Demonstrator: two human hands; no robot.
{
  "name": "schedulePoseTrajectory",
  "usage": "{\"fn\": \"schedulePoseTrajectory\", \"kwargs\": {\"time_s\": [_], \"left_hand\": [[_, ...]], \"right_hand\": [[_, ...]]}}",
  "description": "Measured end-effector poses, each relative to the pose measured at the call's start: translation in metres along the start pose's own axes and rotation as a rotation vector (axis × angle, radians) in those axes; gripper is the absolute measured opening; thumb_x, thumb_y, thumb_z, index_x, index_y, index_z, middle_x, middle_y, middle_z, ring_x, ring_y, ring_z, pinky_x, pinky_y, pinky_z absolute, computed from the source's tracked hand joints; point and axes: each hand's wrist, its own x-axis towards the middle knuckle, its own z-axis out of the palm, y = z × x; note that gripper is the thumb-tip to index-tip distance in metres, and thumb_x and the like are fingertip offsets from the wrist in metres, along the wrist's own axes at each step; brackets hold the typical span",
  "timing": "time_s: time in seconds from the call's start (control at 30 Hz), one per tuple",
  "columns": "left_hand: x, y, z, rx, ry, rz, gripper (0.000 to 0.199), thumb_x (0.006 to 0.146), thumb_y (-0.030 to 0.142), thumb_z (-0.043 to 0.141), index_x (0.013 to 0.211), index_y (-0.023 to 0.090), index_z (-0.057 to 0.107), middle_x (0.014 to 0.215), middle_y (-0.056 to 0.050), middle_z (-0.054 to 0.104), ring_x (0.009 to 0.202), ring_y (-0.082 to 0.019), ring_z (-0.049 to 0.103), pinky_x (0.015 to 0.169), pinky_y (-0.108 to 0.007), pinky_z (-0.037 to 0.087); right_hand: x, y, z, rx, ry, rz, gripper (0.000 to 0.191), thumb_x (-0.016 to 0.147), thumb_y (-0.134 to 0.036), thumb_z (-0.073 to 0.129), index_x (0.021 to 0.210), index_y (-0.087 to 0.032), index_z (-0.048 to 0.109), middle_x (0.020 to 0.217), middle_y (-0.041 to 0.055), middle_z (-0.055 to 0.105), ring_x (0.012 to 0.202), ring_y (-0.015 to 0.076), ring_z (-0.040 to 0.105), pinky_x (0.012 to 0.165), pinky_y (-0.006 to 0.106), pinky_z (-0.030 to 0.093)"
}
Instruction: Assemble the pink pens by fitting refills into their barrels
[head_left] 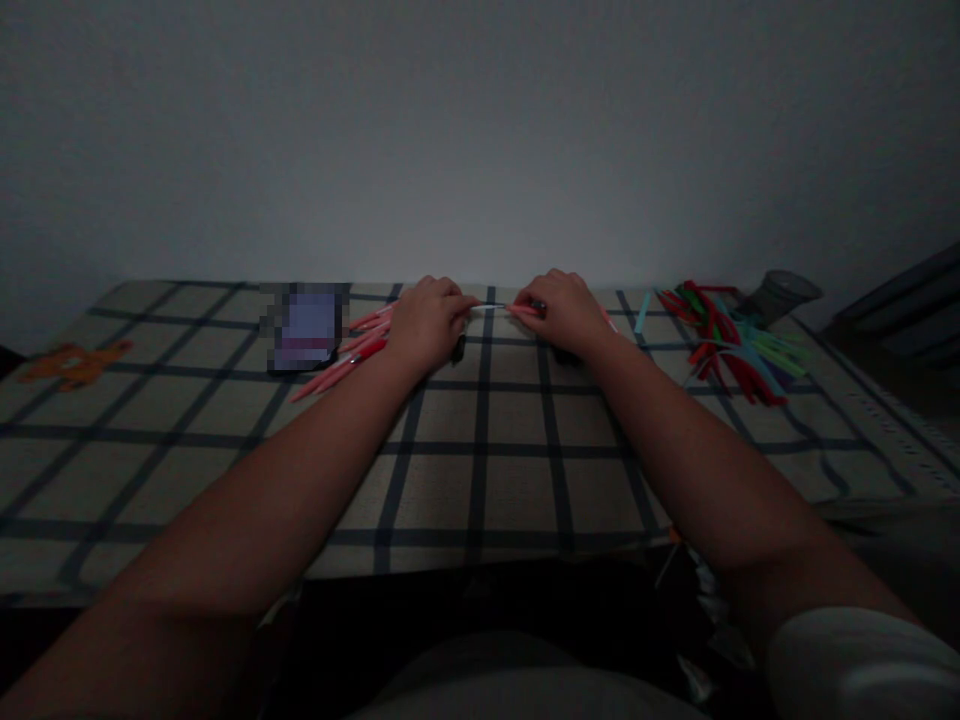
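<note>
My left hand (430,318) is closed, thumb and fingertips pinching one end of a thin, pale stick that looks like a pen refill (491,305). The refill runs across to my right hand (559,312), whose fingers are closed around a short pink pen barrel (523,311). The refill's far end meets the tip of this barrel; whether it sits inside, I cannot tell. Several pink pens (337,372) lie beside and partly under my left hand, their far ends hidden. Another pink piece (609,320) shows just behind my right wrist. Small dark objects lie under both hands, mostly covered.
A checked cloth (517,480) covers the table, which ends at a pale wall (480,140). On the left are a blurred phone-like device (306,330) and an orange cut-out (75,363). A pile of red, green and blue strips (739,345) and a see-through cup (780,295) are right.
</note>
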Motion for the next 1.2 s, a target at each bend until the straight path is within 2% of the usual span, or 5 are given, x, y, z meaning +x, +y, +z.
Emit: {"fn": "schedulePoseTrajectory", "kwargs": {"time_s": [0.4,0.93,1.2], "left_hand": [[0.0003,-0.0008,-0.0015,0.003,0.009,-0.022,0.035,0.105,0.028,0.058,0.126,0.025,0.085,0.118,-0.014,0.078,0.112,-0.033,0.065,0.091,-0.047,0.051],[-0.0006,0.0033,0.0007,0.003,-0.028,0.033,0.036,0.103,0.028,0.057,0.126,0.026,0.085,0.118,-0.015,0.077,0.111,-0.034,0.064,0.089,-0.048,0.051],[-0.0007,0.0036,0.0023,-0.002,-0.035,0.067,0.035,0.104,0.027,0.058,0.124,0.028,0.086,0.116,-0.013,0.078,0.108,-0.031,0.063,0.090,-0.046,0.051]], "right_hand": [[-0.0002,0.0008,-0.0020,-0.001,-0.007,-0.008,0.029,0.106,-0.041,0.060,0.108,-0.022,0.082,0.108,0.0145,0.079,0.106,0.0323,0.059,0.089,0.042,0.038],[-0.0006,-0.0065,0.0017,0.025,-0.010,-0.033,0.031,0.107,-0.042,0.058,0.109,-0.021,0.081,0.110,0.0151,0.079,0.109,0.0322,0.060,0.093,0.042,0.039],[-0.0010,-0.0086,0.0039,0.068,-0.024,-0.055,0.029,0.106,-0.042,0.059,0.109,-0.021,0.080,0.113,0.0143,0.078,0.111,0.0311,0.059,0.096,0.042,0.039]]}}
